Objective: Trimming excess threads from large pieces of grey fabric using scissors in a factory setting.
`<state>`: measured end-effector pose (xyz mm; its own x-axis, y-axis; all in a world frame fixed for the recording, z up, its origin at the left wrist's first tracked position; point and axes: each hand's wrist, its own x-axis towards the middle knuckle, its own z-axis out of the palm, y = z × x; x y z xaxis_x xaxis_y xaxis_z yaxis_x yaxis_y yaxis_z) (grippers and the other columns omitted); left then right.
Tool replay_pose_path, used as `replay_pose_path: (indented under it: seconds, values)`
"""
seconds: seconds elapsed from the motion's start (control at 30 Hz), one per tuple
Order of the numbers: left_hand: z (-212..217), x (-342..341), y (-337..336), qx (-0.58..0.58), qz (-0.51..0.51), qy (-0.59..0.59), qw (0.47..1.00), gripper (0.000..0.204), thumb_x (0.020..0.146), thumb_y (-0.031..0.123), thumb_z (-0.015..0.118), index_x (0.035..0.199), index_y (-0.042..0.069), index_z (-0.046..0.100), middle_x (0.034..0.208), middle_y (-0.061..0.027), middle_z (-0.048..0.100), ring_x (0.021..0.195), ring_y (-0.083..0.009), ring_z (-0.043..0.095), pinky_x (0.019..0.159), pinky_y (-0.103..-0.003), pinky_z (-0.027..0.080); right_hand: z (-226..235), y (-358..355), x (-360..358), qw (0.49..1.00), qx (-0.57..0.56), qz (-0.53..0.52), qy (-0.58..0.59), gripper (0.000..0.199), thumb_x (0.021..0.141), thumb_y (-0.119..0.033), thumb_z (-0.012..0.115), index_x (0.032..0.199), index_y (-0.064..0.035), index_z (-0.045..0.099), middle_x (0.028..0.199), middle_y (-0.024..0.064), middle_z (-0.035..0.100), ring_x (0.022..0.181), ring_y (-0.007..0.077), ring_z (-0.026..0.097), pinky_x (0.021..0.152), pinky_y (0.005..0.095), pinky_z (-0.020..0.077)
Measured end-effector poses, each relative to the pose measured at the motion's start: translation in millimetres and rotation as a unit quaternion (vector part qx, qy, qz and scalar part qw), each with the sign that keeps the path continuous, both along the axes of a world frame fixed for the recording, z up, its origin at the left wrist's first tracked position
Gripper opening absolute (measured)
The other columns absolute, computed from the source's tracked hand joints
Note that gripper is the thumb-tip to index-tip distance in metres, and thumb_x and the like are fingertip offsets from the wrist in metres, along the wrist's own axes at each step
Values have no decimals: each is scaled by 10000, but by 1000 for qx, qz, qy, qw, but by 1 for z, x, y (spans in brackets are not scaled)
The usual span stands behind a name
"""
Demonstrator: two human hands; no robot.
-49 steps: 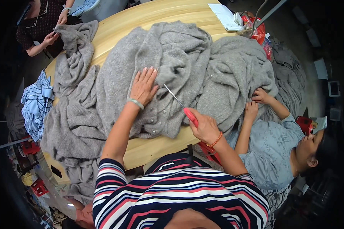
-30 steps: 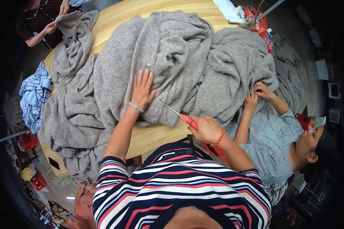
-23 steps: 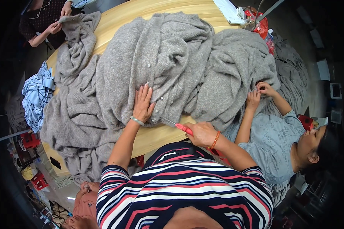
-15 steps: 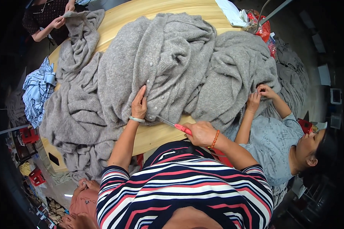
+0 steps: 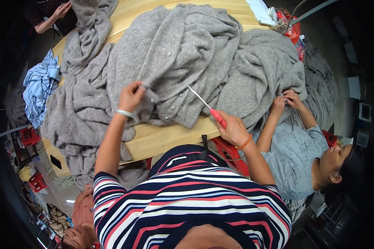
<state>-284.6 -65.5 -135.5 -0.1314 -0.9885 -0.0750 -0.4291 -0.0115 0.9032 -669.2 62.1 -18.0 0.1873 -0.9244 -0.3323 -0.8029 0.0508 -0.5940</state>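
Note:
A grey knit cardigan [image 5: 133,54] lies bunched on the table, with several shiny round buttons along its front band. My left hand [image 5: 131,96] is closed on the edge of that band and lifts a fold of it; the fingertips are partly hidden. In my right hand [image 5: 235,132] is a red-handled tool [image 5: 204,103] with a slim metal shaft, whose exact kind I cannot make out. Its tip points up and left over the cardigan's folds, to the right of the buttons.
More grey knitwear [image 5: 81,110] covers the wooden table [image 5: 170,140] at left, and another heap [image 5: 262,58] lies at right. A co-worker's hands [image 5: 287,99] work on that heap. A blue checked cloth [image 5: 41,87] and a phone [image 5: 55,162] are at the left edge. Red stools [image 5: 232,155] stand below.
My left hand has moved left and up, pulling the band's edge with it. My right hand has moved right with the red-handled tool, its tip now away from the buttons.

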Motion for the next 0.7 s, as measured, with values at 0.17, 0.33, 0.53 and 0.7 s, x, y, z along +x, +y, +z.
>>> replay_pose_path:
  seconds: [0.17,0.33,0.53,0.7]
  values:
    - [67,92,-67,-41,153,207,965,225,959,170,622,1150,53,632,916,27,645,731,-38,555,650,-185,455,2,-4,5,999,-13,-39,-11,378,881,-163,618,1255,-118,590,941,228,673,889,432,646,781,478,525]
    - [96,187,-111,-193,336,170,906,179,958,145,613,1087,23,637,945,-20,655,820,-85,574,750,-222,461,3,-7,11,999,-21,-50,-1,385,879,-154,616,1262,-120,590,944,221,675,874,427,652,766,471,523]
    - [98,248,-95,-331,514,-88,787,286,894,133,677,1137,-5,618,940,-83,643,776,-135,583,724,-281,493,-3,-3,13,998,-19,-56,-19,395,872,-126,618,1266,-120,589,932,208,675,859,419,657,749,437,525]
    - [73,113,-15,-335,145,-175,914,461,795,211,799,1174,37,600,1085,-116,619,978,-238,613,831,-361,495,-9,1,20,998,-12,-59,-10,401,871,-124,618,1271,-125,582,954,209,673,885,431,649,752,449,526]
